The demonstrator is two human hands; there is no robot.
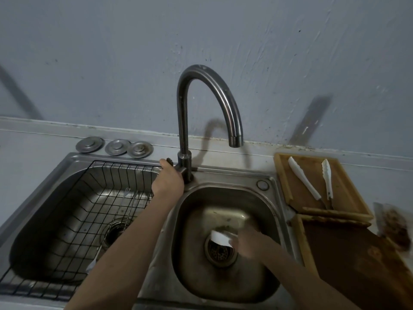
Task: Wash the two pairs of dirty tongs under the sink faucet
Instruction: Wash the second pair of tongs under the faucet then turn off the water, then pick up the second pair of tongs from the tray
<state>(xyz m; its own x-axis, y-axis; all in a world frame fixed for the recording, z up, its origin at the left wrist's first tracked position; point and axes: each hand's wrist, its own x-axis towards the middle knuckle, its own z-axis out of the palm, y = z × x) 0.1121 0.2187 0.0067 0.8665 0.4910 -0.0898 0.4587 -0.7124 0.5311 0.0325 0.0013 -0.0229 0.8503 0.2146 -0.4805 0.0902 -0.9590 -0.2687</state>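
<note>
No brand, label or writing can be read anywhere; taking the faucet [209,108] as landmark, the left hand [168,179] is curled round the lever at its base, while the right hand [247,241], blurred, is low in the small basin [263,204] beneath the spout, pinching a white thing [220,237] over the drain [220,251] that I cannot identify. One pair of white tongs [312,181] lies spread on the wooden tray [283,177] right of the faucet. Left of the faucet sit three metal stoppers [115,146], and a black wire rack [89,211] in the large basin holds thin metal utensils [125,206].
</note>
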